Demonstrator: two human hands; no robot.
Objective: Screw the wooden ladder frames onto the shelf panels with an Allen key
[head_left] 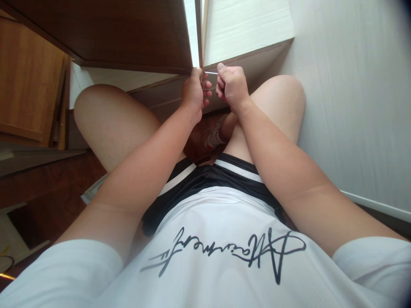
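Note:
My left hand point(194, 92) is closed around the lower corner of a dark wooden cabinet door point(128, 30), fingers curled at its edge. My right hand point(231, 85) is in a fist just beside it, pinching a thin silvery metal piece point(212, 73) that points toward the door's edge and the gap beside a white panel point(244, 25). The two hands nearly touch. I am squatting, with both bare knees showing either side of my forearms.
A white wall point(349, 98) runs along the right with a baseboard point(375, 204). Stacked light wooden boards point(30, 81) lean at the left. Dark wood flooring point(41, 188) lies below, and a white shoe point(214, 136) shows between my legs.

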